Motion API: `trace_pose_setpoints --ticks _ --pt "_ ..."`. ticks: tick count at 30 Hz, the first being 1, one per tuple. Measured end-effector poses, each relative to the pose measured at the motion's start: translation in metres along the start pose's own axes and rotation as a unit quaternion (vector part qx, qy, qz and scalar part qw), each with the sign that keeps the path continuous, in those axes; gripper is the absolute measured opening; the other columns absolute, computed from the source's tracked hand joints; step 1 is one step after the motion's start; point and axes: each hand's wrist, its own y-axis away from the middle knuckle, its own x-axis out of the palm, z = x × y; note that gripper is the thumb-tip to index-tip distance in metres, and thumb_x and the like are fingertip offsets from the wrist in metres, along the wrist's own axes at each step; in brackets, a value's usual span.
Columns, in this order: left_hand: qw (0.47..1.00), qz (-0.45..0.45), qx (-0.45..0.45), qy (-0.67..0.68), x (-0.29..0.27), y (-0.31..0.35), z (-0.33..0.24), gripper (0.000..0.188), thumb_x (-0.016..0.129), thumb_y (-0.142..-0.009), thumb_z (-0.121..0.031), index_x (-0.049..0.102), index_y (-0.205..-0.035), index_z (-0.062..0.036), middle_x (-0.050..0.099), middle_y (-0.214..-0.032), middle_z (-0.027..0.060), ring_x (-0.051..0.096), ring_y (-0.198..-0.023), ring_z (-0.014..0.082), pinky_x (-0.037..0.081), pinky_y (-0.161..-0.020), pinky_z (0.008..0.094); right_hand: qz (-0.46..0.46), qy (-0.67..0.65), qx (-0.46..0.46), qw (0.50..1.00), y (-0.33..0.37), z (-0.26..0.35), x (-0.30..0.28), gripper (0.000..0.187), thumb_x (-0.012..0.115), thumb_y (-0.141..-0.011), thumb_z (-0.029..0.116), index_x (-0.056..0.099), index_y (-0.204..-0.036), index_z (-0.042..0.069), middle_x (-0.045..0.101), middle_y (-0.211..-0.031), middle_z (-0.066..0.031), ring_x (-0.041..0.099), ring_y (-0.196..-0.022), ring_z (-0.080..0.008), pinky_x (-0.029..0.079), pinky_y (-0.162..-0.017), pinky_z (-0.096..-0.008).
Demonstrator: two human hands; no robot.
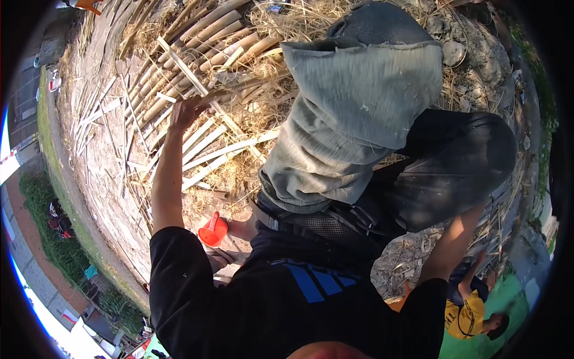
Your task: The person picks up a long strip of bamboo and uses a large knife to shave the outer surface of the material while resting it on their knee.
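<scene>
Reaching among pale bamboo strips, far left, left hand, cannot tell finger state, red container near left, right hand hidden behind right knee, fingers likewise unclear

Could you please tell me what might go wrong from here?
The bare left hand is among rough, split strips, so an edge or splinter could cut it. The round poles lie side by side and might roll if disturbed. The red container is close to the person, so a shift of posture could knock it over.
</scene>
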Motion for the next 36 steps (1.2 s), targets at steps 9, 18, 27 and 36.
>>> trace_pose_setpoints --ticks 9,18,27,36 --pt "0.99 -0.119 -0.03 -0.07 -0.052 -0.013 0.057 0.037 0.077 -0.087 -0.041 0.067 -0.106 -0.0106 0.073 -0.101 0.0103 0.07 -0.094 0.0343 0.053 -0.08 0.0483 0.331 0.078 -0.18 0.923 -0.127 0.248 0.139 0.038 0.065 -0.098 0.022 0.062 -0.133 0.006 0.067 -0.125 -0.0096 0.066 -0.111 -0.0196 0.05 -0.098 -0.0327" --pt "0.927 -0.194 -0.32 -0.002 -0.002 0.007 0.087 0.035 0.068 -0.09 -0.04 0.074 -0.101 -0.0075 0.074 -0.101 0.0234 0.07 -0.099 0.0404 0.056 -0.09 0.0463 0.627 0.44 -0.152 0.625 -0.005 0.244 0.193 0.024 0.068 -0.096 0.023 0.06 -0.109 0.004 0.064 -0.093 -0.0053 0.062 -0.08 -0.0137 0.051 -0.075 -0.0304" --pt "0.875 -0.155 -0.432 0.154 0.196 0.06 -0.097 0.078 0.056 -0.097 -0.039 0.025 -0.156 0.0012 0.024 -0.159 0.0284 0.033 -0.145 0.0435 0.035 -0.117 0.0486 0.519 0.345 -0.297 0.724 -0.034 0.262 0.25 0.025 0.064 -0.1 0.029 0.062 -0.11 0.006 0.065 -0.092 -0.0028 0.06 -0.082 -0.0113 0.051 -0.074 -0.0291" --pt "0.826 -0.123 -0.528 0.153 0.219 0.114 -0.139 0.07 0.066 -0.091 -0.038 0.042 -0.147 -0.0052 0.039 -0.15 0.0175 0.038 -0.139 0.0338 0.027 -0.112 0.0545 0.415 0.235 -0.307 0.823 0.12 0.103 0.3 0.035 0.07 -0.093 0.029 0.064 -0.116 0.003 0.068 -0.089 -0.0079 0.066 -0.073 -0.0207 0.054 -0.076 -0.0339"
